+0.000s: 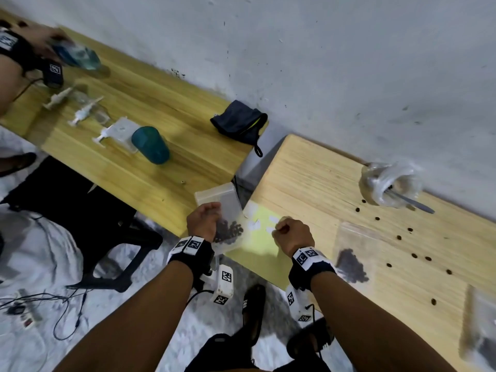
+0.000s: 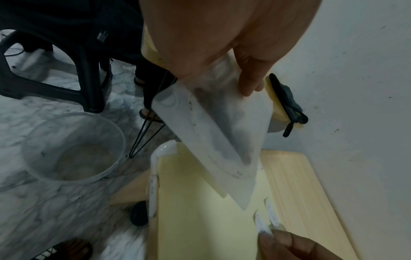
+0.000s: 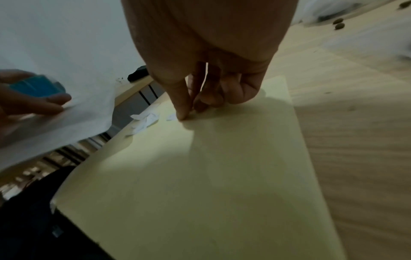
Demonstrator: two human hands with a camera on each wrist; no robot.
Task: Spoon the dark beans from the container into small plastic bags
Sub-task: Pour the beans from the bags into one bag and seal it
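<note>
My left hand (image 1: 210, 214) (image 2: 246, 86) grips a small clear plastic bag (image 1: 228, 210) (image 2: 218, 133) by its side, held just off the table's left corner. Dark beans (image 1: 228, 232) fill its lower end. My right hand (image 1: 281, 225) (image 3: 189, 113) has its fingers curled, and thumb and forefinger pinch a small white label (image 3: 171, 117) (image 2: 264, 227) on a pale yellow sheet (image 1: 257, 248) (image 3: 222, 176). The clear container (image 1: 386, 183), wrapped in plastic, stands far right by the wall with a metal spoon (image 1: 414, 204) sticking out.
A filled bag of beans (image 1: 351, 261) lies on the wooden table (image 1: 308, 178), another bag (image 1: 480, 331) at the right edge. Loose beans (image 1: 398, 237) are scattered around. More white labels (image 3: 144, 123) lie on the sheet. A second table (image 1: 150, 167) holds a teal cup (image 1: 150, 145). Another person's hand (image 1: 40, 41) works there.
</note>
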